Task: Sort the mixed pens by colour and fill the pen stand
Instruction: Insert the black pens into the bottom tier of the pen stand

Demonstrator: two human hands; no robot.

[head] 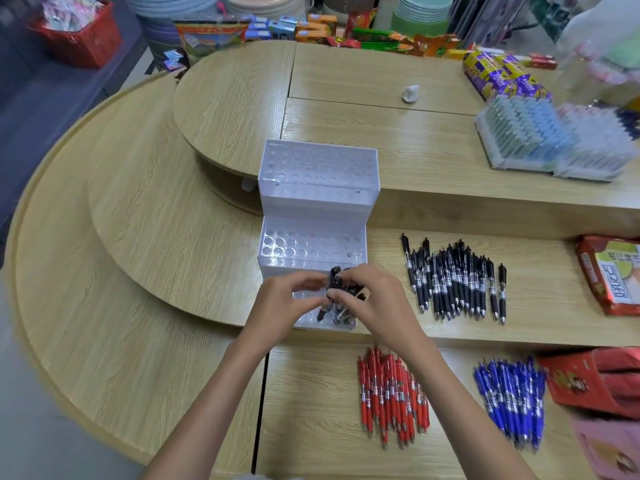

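Red pens [393, 398] and blue pens [510, 401] lie sorted on table [145, 271]. Left hand [287, 303] and right hand [374, 303], fingers pinched on black pens [341, 299] at pen stand [315, 202] front row.

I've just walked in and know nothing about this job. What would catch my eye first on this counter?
Probably the two hands, left hand and right hand, meeting at the lowest step of a clear stepped pen stand in the middle, working black pens into its holes. Next, three sorted piles: black pens to the right of the stand, red pens nearer the person, and blue pens to the right of the red.
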